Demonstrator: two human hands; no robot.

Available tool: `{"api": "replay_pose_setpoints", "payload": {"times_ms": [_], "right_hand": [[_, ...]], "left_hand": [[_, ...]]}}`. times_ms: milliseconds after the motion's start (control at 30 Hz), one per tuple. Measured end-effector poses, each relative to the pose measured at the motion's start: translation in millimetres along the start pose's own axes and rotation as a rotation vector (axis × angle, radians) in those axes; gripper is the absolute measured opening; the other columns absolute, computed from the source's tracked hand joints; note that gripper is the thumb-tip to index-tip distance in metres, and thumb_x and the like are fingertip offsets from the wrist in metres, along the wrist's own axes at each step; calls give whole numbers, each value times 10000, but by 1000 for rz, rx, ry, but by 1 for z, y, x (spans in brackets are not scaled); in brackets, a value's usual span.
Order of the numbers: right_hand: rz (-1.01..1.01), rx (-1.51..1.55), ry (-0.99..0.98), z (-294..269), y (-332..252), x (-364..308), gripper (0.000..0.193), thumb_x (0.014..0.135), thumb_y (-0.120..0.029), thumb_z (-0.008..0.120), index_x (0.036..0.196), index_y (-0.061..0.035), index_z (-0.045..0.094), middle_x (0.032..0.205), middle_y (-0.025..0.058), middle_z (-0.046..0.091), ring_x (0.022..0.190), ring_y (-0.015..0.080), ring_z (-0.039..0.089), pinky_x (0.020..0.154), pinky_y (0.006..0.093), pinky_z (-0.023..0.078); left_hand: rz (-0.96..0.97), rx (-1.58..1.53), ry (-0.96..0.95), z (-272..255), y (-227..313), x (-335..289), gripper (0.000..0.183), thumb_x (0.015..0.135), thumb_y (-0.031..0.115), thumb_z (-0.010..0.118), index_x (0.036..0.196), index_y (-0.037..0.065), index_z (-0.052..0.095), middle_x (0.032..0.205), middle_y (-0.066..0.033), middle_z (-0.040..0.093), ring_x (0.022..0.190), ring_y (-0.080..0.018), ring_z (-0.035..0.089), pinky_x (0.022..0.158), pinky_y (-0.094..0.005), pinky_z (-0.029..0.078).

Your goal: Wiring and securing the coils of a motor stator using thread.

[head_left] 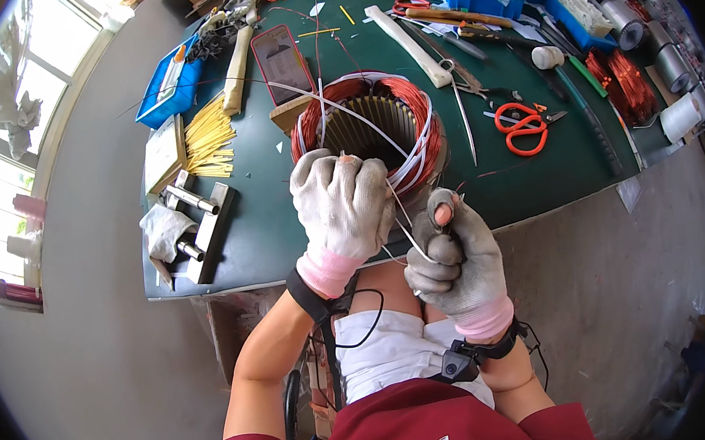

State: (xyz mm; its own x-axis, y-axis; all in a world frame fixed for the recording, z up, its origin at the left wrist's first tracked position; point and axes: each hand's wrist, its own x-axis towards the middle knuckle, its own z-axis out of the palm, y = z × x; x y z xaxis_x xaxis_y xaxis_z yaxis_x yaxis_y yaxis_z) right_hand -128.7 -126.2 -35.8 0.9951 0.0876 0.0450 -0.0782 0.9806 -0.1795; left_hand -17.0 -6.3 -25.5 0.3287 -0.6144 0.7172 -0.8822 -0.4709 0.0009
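Observation:
A motor stator stands on the near part of the green workbench, with red-brown copper windings and white sleeving around its top rim. My left hand, in a grey-white glove, is closed at the stator's near left rim; what its fingers hold is hidden. To its right, in front of the stator, my right hand is closed with the thumb up. A thin white sleeve runs from the near rim into its curled fingers. The bare fingertips show through both gloves.
Left of the stator lie yellow strips, a metal fixture, a blue tray and a phone. On the right are red-handled scissors, a mallet, wire spools and copper coils. Thin wires rise from the stator.

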Motion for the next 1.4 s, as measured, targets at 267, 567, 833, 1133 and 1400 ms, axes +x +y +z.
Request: {"api": "replay_pose_setpoints", "payload": {"times_ms": [267,567,833,1133,1400], "right_hand": [[-662,-1178,25,-34,13,15,388,995,-274,448,772,11,589,654,72,586,573,134,540,557,262,420],[-597,-937,-9,-49,17,15,395,1005,-327,435,816,4,537,767,51,584,631,64,470,573,199,364],[-608,-925,7,-55,18,20,419,990,-389,475,801,-19,528,739,18,571,565,15,352,517,183,254],[-557,-926,-28,-53,12,20,383,989,-378,482,836,-30,533,758,11,560,553,13,329,507,178,246],[-586,-927,-49,-57,7,21,352,999,-344,470,852,-33,544,775,2,558,577,11,354,520,171,270]], "left_hand": [[-51,39,-5,-3,16,12,244,678,173,634,895,80,571,812,-71,529,756,-276,507,793,-434,420],[-491,-306,456,-39,-3,-27,264,865,-12,433,1105,-23,543,1112,-191,562,1015,-313,537,952,-420,403],[-399,-13,177,-46,5,-33,358,811,27,601,1168,25,569,1137,-149,544,1073,-298,489,950,-398,376],[-219,-176,-47,-63,-29,-5,176,780,10,566,914,74,661,878,-97,575,869,-285,523,828,-377,394],[129,-446,-487,-61,-33,106,255,856,76,451,1033,12,624,992,-148,577,965,-294,542,876,-363,432]]}}
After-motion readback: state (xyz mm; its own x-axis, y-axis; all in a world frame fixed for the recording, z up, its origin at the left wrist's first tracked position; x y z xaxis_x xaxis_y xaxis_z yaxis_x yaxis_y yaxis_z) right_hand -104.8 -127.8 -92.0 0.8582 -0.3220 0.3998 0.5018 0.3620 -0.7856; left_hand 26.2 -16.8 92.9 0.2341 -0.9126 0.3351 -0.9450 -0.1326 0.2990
